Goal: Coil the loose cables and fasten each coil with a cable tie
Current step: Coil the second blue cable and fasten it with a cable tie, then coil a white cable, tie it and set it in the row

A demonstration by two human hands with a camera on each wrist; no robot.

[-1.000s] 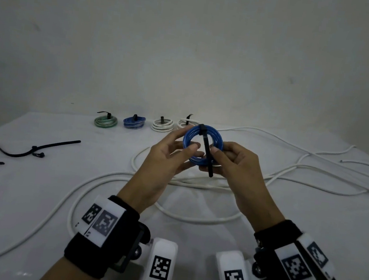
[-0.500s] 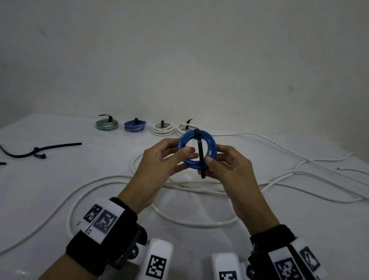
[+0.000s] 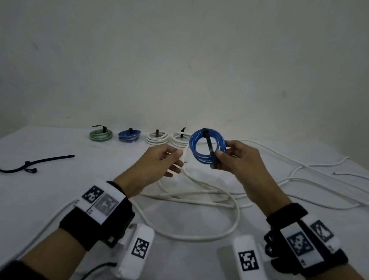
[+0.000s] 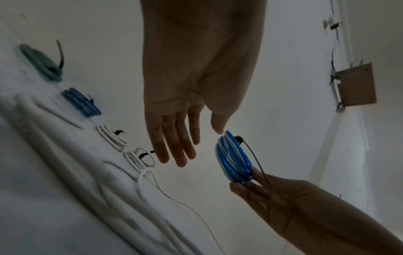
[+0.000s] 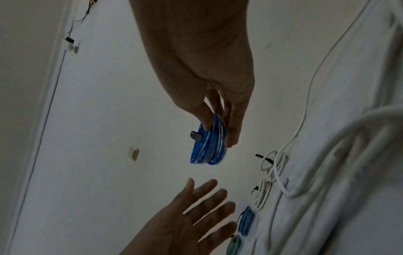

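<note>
A blue cable coil (image 3: 206,148) with a black cable tie (image 3: 210,149) round it is held upright above the table. My right hand (image 3: 219,156) pinches the coil's right rim between thumb and fingers; the right wrist view shows the same coil (image 5: 207,146) edge-on. My left hand (image 3: 172,161) hovers just left of the coil with fingers spread and holds nothing; in the left wrist view its fingers (image 4: 174,148) are straight and apart from the coil (image 4: 234,160). Loose white cable (image 3: 207,197) lies on the table under both hands.
Along the back of the white table (image 3: 36,192) lies a row of tied coils: green (image 3: 101,134), blue (image 3: 129,135), white (image 3: 157,137), white (image 3: 180,139). Spare black cable ties (image 3: 26,164) lie at the left. More white cable (image 3: 323,177) runs off right.
My left hand has let go of the blue coil and drawn back to the left, opening. My right hand alone now carries the coil, lifted and moved right and farther back.
</note>
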